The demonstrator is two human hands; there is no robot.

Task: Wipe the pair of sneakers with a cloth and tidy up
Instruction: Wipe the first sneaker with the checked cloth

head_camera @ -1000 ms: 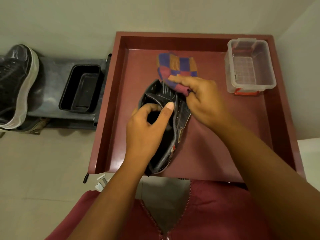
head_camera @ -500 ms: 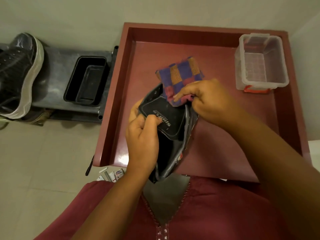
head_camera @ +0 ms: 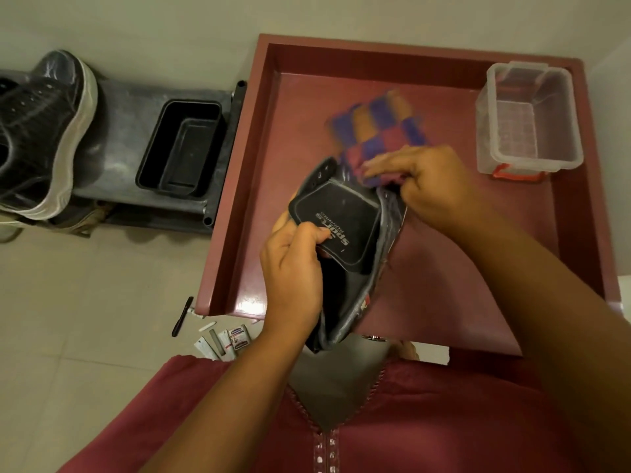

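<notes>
While the left hand [head_camera: 293, 268] pinches the tongue of a black sneaker [head_camera: 345, 240] held over a red tray [head_camera: 426, 63], the right hand [head_camera: 426, 186] grips a checkered cloth [head_camera: 379, 124] against the shoe's upper edge. A second sneaker [head_camera: 44, 131] rests well apart on a grey rack [head_camera: 123, 131] at left, near a black tub [head_camera: 181, 148]. A clear plastic box [head_camera: 529, 117] sits in the tray's far right corner.

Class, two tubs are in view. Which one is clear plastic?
The clear tub in the red tray's far right corner, with red clips. The black tub sits outside the tray, on the grey shelf.
</notes>
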